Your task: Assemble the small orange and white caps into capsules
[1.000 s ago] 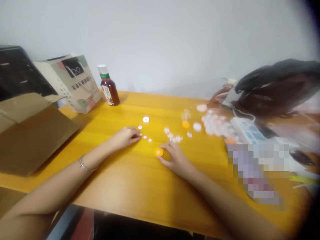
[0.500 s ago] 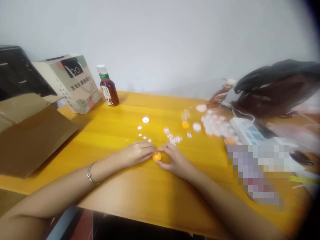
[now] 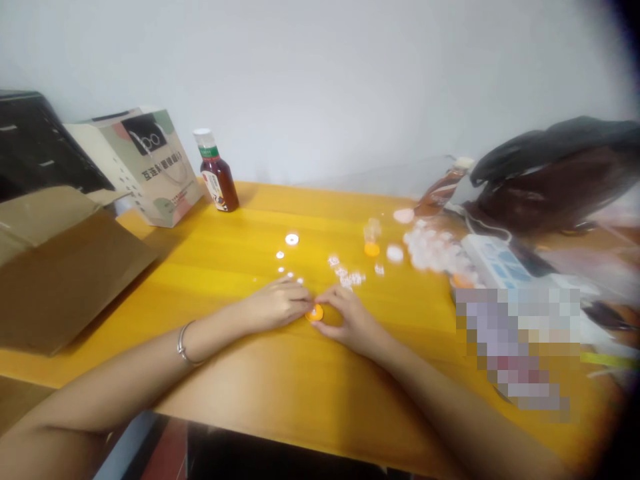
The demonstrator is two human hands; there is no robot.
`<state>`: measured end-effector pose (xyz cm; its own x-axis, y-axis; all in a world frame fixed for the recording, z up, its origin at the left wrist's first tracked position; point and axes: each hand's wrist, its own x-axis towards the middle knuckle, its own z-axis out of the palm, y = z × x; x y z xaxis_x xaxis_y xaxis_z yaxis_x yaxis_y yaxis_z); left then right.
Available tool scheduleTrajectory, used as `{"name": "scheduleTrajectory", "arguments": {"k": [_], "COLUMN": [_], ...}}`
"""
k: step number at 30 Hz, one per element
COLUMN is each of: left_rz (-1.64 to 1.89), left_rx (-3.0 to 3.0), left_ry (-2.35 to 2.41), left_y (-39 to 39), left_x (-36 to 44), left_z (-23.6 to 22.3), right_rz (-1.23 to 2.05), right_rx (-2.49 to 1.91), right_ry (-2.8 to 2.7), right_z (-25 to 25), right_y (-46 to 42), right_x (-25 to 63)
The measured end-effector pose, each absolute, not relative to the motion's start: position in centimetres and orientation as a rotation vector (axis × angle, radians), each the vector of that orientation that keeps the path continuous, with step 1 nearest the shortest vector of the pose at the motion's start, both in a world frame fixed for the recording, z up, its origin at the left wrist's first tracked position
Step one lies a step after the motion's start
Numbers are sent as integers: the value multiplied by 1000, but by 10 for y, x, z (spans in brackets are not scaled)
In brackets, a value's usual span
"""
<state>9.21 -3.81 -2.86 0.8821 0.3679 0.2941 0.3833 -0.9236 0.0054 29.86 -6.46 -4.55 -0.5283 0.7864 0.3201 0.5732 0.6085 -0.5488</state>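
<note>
Between thumb and forefinger, my right hand (image 3: 353, 321) pinches a small round orange disc (image 3: 315, 312) with a pale spot at its middle. My left hand (image 3: 280, 305), a silver bangle on its wrist, is closed, and its fingertips meet the disc's left edge. Whatever those fingertips pinch, if anything, is too small to make out. Just beyond my hands lie several small white pieces (image 3: 347, 277), blurred. Farther left is a white ring (image 3: 291, 239) with smaller white discs (image 3: 280, 255) near it. A second orange piece (image 3: 371, 249) with a clear top stands beyond my right hand.
A cardboard box (image 3: 75, 273), a paper bag (image 3: 160, 167) and a dark red drink bottle (image 3: 219, 177) stand at left. On the right are a heap of whitish pieces (image 3: 435, 245), a white tray with blue panels (image 3: 497, 261), another bottle (image 3: 443, 187) and a dark bag (image 3: 540, 180).
My left hand has shifted slightly right and its fingers have curled more over the disc's left side. My right hand holds the disc in nearly the same place.
</note>
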Motion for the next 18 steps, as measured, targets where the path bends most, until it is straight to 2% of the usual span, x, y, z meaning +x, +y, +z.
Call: {"name": "scheduleTrajectory", "arguments": {"k": [18], "left_rz": [-409], "left_rx": [-3064], "left_ry": [-524], "left_y": [-42], "left_x": [88], "left_z": [-21], "right_rz": [533], "right_rx": [-1066], "right_ry": [-2275], "right_z": [-47], "right_y": [-64], "right_x": [299]}}
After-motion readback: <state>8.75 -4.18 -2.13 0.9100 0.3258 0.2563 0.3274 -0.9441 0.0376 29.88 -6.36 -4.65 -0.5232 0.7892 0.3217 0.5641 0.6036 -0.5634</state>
